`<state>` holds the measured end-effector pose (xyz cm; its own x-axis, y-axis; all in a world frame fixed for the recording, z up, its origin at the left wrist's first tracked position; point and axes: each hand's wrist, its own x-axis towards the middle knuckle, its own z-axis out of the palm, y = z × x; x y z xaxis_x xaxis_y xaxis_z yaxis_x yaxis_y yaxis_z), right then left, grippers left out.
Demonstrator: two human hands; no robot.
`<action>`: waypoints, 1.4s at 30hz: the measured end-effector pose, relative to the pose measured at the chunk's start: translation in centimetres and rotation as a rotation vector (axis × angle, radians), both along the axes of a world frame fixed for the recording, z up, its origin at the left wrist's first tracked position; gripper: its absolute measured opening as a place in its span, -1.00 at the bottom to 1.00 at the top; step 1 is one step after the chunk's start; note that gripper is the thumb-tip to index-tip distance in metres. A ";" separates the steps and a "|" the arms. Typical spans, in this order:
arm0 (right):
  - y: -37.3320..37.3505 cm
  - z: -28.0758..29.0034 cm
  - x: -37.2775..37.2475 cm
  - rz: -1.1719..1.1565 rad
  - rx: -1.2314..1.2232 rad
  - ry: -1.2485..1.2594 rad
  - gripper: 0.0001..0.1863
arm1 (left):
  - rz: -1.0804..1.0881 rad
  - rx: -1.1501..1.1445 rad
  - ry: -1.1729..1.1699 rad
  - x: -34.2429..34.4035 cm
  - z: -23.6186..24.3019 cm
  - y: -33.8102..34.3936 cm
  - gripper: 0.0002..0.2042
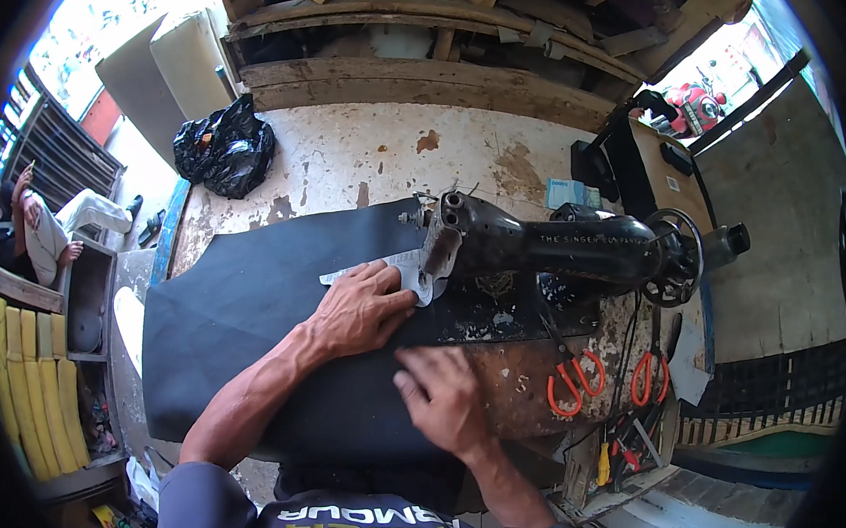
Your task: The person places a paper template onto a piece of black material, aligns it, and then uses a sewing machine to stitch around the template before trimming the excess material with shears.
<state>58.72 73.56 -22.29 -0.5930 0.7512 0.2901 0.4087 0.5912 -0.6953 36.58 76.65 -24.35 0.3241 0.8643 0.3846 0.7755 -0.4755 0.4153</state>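
Note:
My left hand presses a light grey patterned piece beside the needle end of a black sewing machine, its fingers bent and close together on it. A large black sheet of material lies under both of my forearms, over the worktable, and reaches up to the machine. My right hand is over this sheet, below and to the right of my left hand, slightly blurred, with loosely curved fingers apart and nothing seen in them. The underside of the machine's needle end is hidden.
Orange-handled scissors and more scissors rest right of my right hand, above hanging tools. A black plastic bag sits at the back left. Wooden shelving is behind. A seated person is at left, near yellow padding.

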 end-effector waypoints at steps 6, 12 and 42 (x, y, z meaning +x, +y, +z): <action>6.9 -0.5 -2.2 -0.318 0.006 -0.140 -0.79 | -0.022 0.052 -0.022 -0.1 -0.4 -0.3 -0.88; 7.2 -3.3 -4.1 -0.336 0.341 -0.196 -0.88 | -0.027 0.056 -0.005 -0.2 -0.5 -0.5 -0.88; 8.8 -1.4 2.3 -0.711 0.293 -0.227 -0.90 | -0.033 0.038 -0.124 -0.6 -0.9 -0.7 -0.79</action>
